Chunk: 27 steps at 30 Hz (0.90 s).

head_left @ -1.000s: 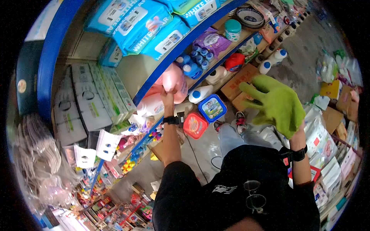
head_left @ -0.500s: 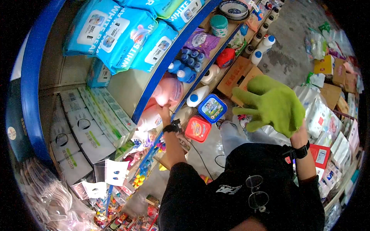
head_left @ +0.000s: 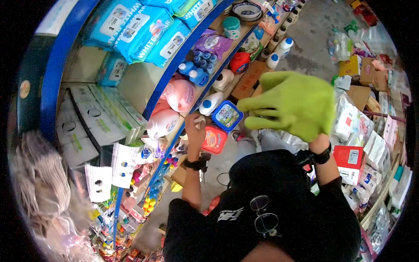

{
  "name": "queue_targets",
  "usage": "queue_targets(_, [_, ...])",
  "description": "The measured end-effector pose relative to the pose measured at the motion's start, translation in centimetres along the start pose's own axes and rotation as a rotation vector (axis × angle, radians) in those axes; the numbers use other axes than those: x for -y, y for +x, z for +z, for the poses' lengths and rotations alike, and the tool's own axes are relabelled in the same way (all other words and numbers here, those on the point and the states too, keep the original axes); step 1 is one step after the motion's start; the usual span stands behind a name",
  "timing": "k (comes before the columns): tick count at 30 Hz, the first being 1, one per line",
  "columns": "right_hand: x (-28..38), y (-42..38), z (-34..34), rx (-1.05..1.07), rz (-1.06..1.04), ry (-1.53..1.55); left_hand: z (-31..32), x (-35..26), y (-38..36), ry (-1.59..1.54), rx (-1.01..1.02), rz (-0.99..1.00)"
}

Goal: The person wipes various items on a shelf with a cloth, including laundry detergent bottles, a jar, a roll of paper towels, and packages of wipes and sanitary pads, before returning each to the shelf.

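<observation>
Left hand [head_left: 195, 127] is up at the front edge of the blue shelf [head_left: 174, 46], bare, fingers curled in, just below the two pink detergent bottles [head_left: 172, 107] that lean there. Whether it pinches anything I cannot tell; the back of the hand hides the fingertips. It sits just beside the red tub [head_left: 213, 139] and the white bottle with a blue cap [head_left: 211, 104], with the blue-lidded box [head_left: 227, 116] close above the tub.

Right hand [head_left: 293, 105] is in a green glove, raised in mid-air, fingers spread wide, holding nothing, well apart from the shelf.

Up top, packs of wet wipes [head_left: 144, 32] crowd the higher shelf; a cluster of small blue-capped bottles [head_left: 198, 67] stands past the pink ones.

The risk, as I read it: those pink bottles are tilted and packed right at the lip, so a nudge from the bare hand could tip one off the edge onto the floor goods below. The tub and box look stacked loosely too; a knock from the wrist might send them sliding.
</observation>
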State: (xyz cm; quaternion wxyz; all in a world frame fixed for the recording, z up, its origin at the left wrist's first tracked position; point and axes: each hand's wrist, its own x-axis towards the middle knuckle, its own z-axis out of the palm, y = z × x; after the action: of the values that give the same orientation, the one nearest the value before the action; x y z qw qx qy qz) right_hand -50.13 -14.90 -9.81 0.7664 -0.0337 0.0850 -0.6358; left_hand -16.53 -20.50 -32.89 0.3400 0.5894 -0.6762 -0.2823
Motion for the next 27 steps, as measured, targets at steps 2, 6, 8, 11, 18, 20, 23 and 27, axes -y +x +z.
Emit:
queue_targets(2, [0.6, -2.5, 0.3, -0.045, -0.115, -0.142, -1.3, -3.0, -0.6, -0.195, 0.069, 0.01])
queue_targets(6, [0.4, -5.6, -1.2, -0.157, -0.236, -0.353, -4.5, -7.4, -0.7, -0.091, 0.079, 0.123])
queue_targets(8, [0.1, -6.4, -1.9, -0.184, -0.257, -0.417, -5.6, -9.3, -0.7, -0.085, 0.067, 0.153])
queue_targets(11, [-0.2, -6.6, -2.8, -0.205, -0.259, -0.476, -7.1, -10.9, -2.1, -0.073, 0.058, 0.136])
queue_targets(18, [1.5, -5.0, -4.6, -0.234, -0.2, -0.542, -8.3, -11.5, -3.2, 0.009, 0.051, 0.173])
queue_targets(20, [2.3, -4.2, -5.3, -0.238, -0.172, -0.555, -7.5, -11.5, -3.5, -0.004, 0.049, 0.085])
queue_targets(23, [4.5, -2.6, -6.4, -0.252, -0.126, -0.574, -5.3, -10.9, -3.2, -0.035, 0.054, 0.001])
queue_targets(27, [9.5, -0.4, -8.1, -0.278, -0.09, -0.606, -0.9, -11.2, -1.0, -0.106, 0.069, -0.076])
